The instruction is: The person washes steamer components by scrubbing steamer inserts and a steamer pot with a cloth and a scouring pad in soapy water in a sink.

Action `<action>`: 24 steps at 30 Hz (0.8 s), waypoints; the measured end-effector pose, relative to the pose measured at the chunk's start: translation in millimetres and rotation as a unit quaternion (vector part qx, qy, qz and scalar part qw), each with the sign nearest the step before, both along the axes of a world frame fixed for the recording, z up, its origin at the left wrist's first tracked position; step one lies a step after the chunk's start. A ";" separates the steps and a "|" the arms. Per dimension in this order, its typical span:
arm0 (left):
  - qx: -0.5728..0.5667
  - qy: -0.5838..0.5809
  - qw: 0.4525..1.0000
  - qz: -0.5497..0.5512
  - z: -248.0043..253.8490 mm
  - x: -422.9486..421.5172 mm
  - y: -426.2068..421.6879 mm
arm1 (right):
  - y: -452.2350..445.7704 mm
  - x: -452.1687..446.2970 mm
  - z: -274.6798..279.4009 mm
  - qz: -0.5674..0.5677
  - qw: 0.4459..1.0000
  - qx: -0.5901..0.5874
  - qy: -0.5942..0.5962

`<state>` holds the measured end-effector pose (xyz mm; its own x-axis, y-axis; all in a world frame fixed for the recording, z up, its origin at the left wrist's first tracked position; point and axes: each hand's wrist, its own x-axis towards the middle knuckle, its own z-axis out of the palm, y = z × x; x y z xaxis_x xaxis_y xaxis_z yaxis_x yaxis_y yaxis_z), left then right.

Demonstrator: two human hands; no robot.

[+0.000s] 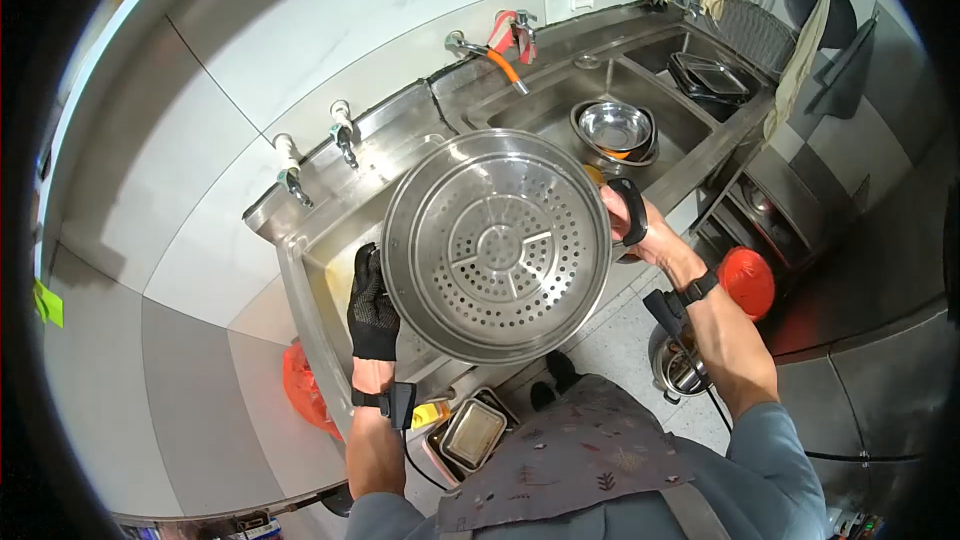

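Steel sink unit (695,158), three basins in row. Middle basin (555,105): nested metal bowls (614,126) on bottom, toward right end. Far-right basin (655,55): dark trays (715,78) piled together. Left basin (341,272): yellowish bottom, much of it hidden. Below, pale speckled floor (610,345): metal pot (658,378) at right, dark shoes (562,370) left of it.

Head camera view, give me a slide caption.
Gloved left hand and strapped right hand hold a perforated steel steamer pan at a sink.
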<state>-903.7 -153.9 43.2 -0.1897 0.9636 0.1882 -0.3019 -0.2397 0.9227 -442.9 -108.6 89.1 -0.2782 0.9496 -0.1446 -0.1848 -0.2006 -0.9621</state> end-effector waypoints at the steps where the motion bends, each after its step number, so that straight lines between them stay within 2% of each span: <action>1: 0.020 0.054 0.998 0.014 0.8 5.5 2.6 | -2.8 3.7 -3.5 -0.015 1.000 -0.025 0.005; 3: 0.059 0.159 0.984 0.051 4.4 17.7 8.0 | -11.5 13.5 -8.3 -0.019 0.998 -0.042 0.046; 5: 0.042 0.030 0.998 -0.040 13.7 26.4 19.8 | -17.8 24.8 -15.9 -0.044 0.995 -0.052 0.075; 7: 0.035 -0.015 0.999 0.010 37.1 60.0 13.9 | -19.0 46.8 -29.1 -0.064 0.993 -0.063 0.076; 8: 0.154 0.268 0.945 0.106 40.3 67.0 20.9 | -22.6 57.7 -31.7 -0.093 0.982 -0.101 0.133; 9: 0.198 0.333 0.915 0.114 43.2 78.2 24.8 | -27.9 69.3 -33.6 -0.124 0.964 -0.139 0.190; 12: 0.178 0.242 0.953 0.039 57.7 122.0 44.8 | -47.5 89.5 -4.1 -0.149 0.949 -0.140 0.241; 14: 0.126 0.213 0.969 0.016 64.3 154.4 54.0 | -54.8 121.8 -14.6 -0.140 0.944 -0.121 0.273; 15: 0.210 0.362 0.906 0.063 66.1 167.4 64.0 | -58.5 135.2 -15.1 -0.151 0.941 -0.118 0.277; 16: 0.291 0.496 0.811 0.111 68.1 183.2 73.9 | -61.7 149.6 -13.3 -0.172 0.958 -0.087 0.211; 17: 0.294 0.496 0.810 0.102 69.1 199.4 82.9 | -63.6 163.9 -13.8 -0.191 0.969 -0.060 0.143; 19: 0.339 0.510 0.784 0.100 69.8 243.3 102.8 | -66.5 205.4 -11.8 -0.172 0.970 -0.081 0.149; 20: 0.198 0.254 0.946 -0.026 67.2 273.5 114.8 | -69.6 223.9 -11.6 -0.189 0.968 -0.079 0.146; 22: 0.172 0.223 0.956 -0.085 69.9 326.9 134.9 | -72.1 272.8 -16.7 -0.212 0.959 -0.100 0.159; 24: 0.295 0.374 0.877 -0.068 70.1 381.5 162.1 | -72.5 331.1 -30.0 -0.196 0.964 -0.082 0.159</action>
